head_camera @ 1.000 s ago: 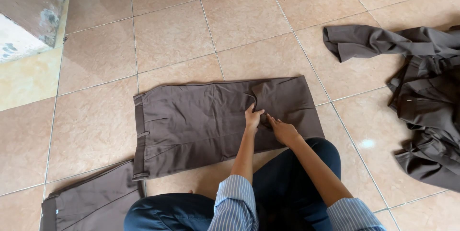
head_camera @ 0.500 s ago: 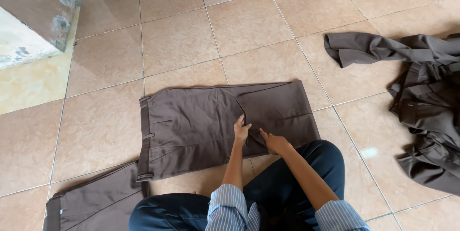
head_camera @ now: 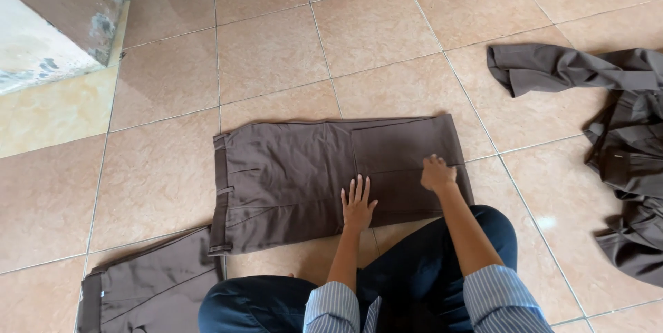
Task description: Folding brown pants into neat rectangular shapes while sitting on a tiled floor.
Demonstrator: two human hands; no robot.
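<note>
This looks like a home, or a small home tailoring corner, where the work is done sitting on the floor (head_camera: 276, 50), which is laid in large peach-tan glazed tiles with pale grout. At ten o'clock stands a worn, stained masonry step (head_camera: 48, 36). Brown folded trousers (head_camera: 311, 174) lie straight on the tiles, with a loose heap of brown garments (head_camera: 615, 140) at three o'clock.

Beyond the folded brown fabric trousers (head_camera: 331, 174), bare tan tiled floor (head_camera: 276, 50) lies open. To their right, a rumpled brown clothes heap (head_camera: 615, 147) blocks; near-left, another folded brown garment (head_camera: 145, 291); far-left, a concrete step (head_camera: 48, 36).
</note>
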